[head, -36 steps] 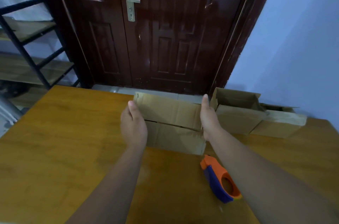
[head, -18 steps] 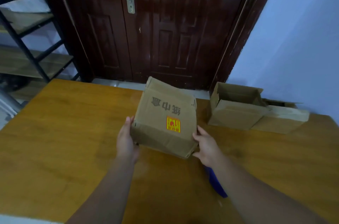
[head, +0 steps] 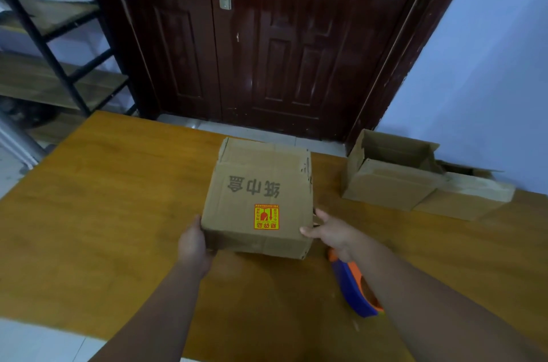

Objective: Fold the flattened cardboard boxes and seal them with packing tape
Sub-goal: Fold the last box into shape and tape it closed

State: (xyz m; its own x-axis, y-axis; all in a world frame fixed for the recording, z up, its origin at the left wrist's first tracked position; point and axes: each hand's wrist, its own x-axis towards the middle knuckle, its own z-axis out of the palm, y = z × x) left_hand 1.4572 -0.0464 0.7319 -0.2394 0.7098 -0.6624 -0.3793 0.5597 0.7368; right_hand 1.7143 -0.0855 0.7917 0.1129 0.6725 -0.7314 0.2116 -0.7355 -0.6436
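While clasped at its near corners by left hand [head: 192, 246] and right hand [head: 332, 232], sat as a formed box [head: 261, 198] mid-table [head: 103, 198], label up; resting or lifted, could not tell. Seemed mid-folding, no tape seen. Next called for freeing the right hand for the dispenser [head: 353, 287] under its wrist.

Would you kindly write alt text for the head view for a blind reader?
A left hand and right hand hold a cardboard box at a wooden table. A blue-and-orange tape dispenser lies beside the right wrist; open boxes sit far right.
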